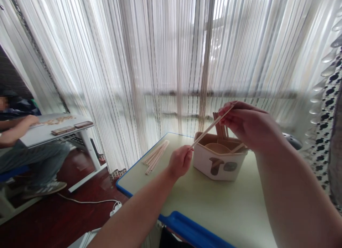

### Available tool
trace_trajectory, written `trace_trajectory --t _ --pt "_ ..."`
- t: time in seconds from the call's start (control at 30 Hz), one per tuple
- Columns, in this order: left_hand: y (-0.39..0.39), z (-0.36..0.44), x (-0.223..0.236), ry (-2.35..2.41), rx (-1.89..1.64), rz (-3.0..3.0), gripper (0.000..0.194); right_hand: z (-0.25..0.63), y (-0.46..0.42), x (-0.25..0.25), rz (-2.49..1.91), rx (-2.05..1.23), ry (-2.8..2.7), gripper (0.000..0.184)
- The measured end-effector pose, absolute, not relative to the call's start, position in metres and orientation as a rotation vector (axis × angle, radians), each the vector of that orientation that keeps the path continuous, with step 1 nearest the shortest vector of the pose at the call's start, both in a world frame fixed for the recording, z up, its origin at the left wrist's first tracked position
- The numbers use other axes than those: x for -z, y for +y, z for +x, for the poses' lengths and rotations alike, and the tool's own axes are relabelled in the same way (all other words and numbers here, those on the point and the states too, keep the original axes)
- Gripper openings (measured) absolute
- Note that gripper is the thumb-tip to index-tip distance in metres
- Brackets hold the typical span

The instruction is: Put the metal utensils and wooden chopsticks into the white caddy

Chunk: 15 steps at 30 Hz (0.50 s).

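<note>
1. The left hand (181, 159) is gripping the lower end of a pale wooden stick (208, 130) in a tight, curled hold, and the right hand (248, 125) is pinching the upper end between thumb and fingertips.
2. The stick is slanting upward from left to right in the air, crossing the left part of the white box (201, 160) in view; whether it is touching the rim, I cannot tell.
3. Since the 2 holds are sitting at opposite ends, uneven force could be bending or snapping something so thin; a loose pinch could be letting the upper end slip.
4. The right hand is hanging close to the darker sticks (220, 128) standing upright in the box, so a low sweep could be knocking them over.
5. A loose pile of pale sticks (156, 157) is fanning out near the left edge of the desk (240, 201); a bump from the left arm could be rolling some off.
6. The held stick is looking straight, slender and evenly pale, with no visible break; whether it is 1 stick or 2 lying together is staying unclear.
</note>
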<state>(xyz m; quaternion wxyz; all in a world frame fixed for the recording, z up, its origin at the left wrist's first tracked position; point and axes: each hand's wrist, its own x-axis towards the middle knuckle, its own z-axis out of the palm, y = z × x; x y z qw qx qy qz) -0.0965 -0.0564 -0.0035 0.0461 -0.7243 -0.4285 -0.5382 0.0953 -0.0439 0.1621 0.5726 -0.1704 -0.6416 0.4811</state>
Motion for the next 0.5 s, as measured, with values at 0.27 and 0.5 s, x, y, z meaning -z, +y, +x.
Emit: trace_trajectory --t 0.27,0.5 --pt "-0.057 -0.096 0.003 -1.204 1.78 -2.009 0.023 0.112 -0.033 -0.163 -0.674 -0.995 -1.485 0.014" --pt "-0.052 -0.093 -0.001 -1.315 1.794 -1.902 0.02 0.103 -0.049 -0.16 -0.991 0.284 -1.805 0.027"
